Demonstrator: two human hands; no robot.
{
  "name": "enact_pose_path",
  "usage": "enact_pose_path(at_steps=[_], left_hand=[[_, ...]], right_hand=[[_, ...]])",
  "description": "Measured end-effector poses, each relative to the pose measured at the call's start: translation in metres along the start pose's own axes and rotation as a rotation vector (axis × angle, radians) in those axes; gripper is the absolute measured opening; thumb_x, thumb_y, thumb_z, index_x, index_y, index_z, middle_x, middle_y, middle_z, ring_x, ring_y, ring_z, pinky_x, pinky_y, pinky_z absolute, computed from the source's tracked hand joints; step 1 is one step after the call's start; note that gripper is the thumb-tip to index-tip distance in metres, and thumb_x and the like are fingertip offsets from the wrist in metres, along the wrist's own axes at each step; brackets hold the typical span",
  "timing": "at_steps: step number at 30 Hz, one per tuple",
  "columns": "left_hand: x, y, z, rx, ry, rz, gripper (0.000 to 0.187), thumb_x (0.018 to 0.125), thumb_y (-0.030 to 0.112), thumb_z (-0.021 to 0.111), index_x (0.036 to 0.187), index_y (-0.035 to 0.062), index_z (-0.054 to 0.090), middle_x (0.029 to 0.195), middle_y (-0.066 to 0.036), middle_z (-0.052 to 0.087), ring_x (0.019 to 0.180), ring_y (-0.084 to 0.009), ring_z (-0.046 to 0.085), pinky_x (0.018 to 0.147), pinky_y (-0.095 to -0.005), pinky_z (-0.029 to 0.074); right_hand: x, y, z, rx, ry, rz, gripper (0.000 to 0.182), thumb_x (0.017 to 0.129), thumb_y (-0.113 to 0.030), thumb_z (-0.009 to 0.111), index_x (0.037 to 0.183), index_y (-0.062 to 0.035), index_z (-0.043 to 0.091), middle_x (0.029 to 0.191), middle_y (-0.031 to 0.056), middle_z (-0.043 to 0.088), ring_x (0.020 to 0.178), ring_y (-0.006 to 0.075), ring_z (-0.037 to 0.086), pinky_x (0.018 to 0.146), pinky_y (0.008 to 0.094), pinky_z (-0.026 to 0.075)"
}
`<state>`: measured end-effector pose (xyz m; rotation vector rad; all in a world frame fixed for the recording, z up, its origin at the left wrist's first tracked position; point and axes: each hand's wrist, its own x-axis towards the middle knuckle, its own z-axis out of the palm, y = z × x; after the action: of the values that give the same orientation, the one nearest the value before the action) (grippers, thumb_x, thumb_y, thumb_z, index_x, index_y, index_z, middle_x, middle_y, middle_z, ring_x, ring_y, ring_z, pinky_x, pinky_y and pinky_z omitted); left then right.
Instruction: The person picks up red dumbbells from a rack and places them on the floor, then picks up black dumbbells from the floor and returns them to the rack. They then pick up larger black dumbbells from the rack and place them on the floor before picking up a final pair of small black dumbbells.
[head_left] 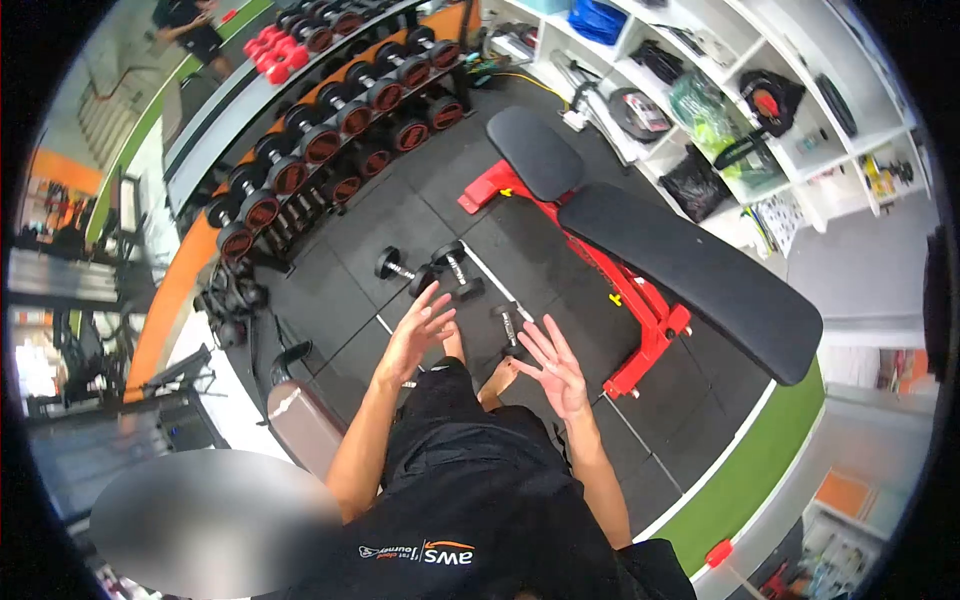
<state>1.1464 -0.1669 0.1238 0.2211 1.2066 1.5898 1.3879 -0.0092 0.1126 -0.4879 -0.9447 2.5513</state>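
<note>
My left hand [415,335] is raised over the floor with its fingers apart and nothing in it. To its right, my right hand [553,368] is also raised, fingers spread and holding nothing. Beyond the left hand lie two black dumbbells, one on the left [401,271] and one on the right [458,270]. Another dumbbell [508,328] rests between the hands, close to my bare foot [497,382]. Neither hand appears to touch a dumbbell. Part of one more metal piece near my left wrist is hidden by my arm.
A red-framed weight bench [690,270] with black pads stands on the right. At the back left is a rack [215,140] loaded with dumbbells. White shelves [800,165] with bags and gear line the back right. A brown padded seat [305,425] is on the left.
</note>
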Motion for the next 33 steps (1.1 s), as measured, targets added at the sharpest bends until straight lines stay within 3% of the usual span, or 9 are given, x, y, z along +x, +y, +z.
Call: enact_pose_path(at_steps=[3,6,18,33], left_hand=[[-0.035,-0.008,-0.012,-0.13,0.063,0.078,0.083,0.093,0.049,0.057,0.158,0.0154,0.019,0.158,-0.018,0.031,0.14,-0.0346,0.039,0.111,-0.0508,0.035],[-0.071,-0.021,-0.029,-0.193,0.156,0.133,0.084,0.092,0.049,0.057,0.158,0.0149,0.019,0.158,-0.019,0.029,0.141,-0.0358,0.038,0.112,-0.0521,0.034],[-0.207,-0.09,-0.085,-0.372,0.412,0.292,0.083,0.092,0.051,0.055,0.158,0.0159,0.019,0.159,-0.017,0.029,0.143,-0.0339,0.035,0.113,-0.0522,0.031],[-0.285,-0.138,-0.106,-0.467,0.44,0.297,0.079,0.093,0.045,0.056,0.158,0.0169,0.021,0.158,-0.015,0.031,0.143,-0.0314,0.034,0.113,-0.0488,0.032]], right_hand=[[-0.001,0.016,-0.004,0.008,-0.038,0.073,0.085,0.088,-0.021,0.061,0.158,-0.0078,0.014,0.158,0.023,0.026,0.147,0.0365,0.028,0.11,0.0563,0.037],[-0.002,0.026,0.001,0.005,-0.101,0.166,0.083,0.088,-0.02,0.057,0.158,-0.0089,0.013,0.159,0.0248,0.023,0.147,0.0375,0.025,0.112,0.0596,0.033],[0.003,0.088,0.054,-0.131,-0.242,0.439,0.082,0.088,-0.019,0.057,0.158,-0.0085,0.014,0.158,0.0233,0.026,0.146,0.037,0.028,0.112,0.0603,0.034],[-0.054,0.129,0.085,-0.197,-0.286,0.546,0.077,0.092,-0.019,0.056,0.157,-0.0081,0.016,0.158,0.0228,0.026,0.146,0.0369,0.029,0.11,0.0578,0.038]])
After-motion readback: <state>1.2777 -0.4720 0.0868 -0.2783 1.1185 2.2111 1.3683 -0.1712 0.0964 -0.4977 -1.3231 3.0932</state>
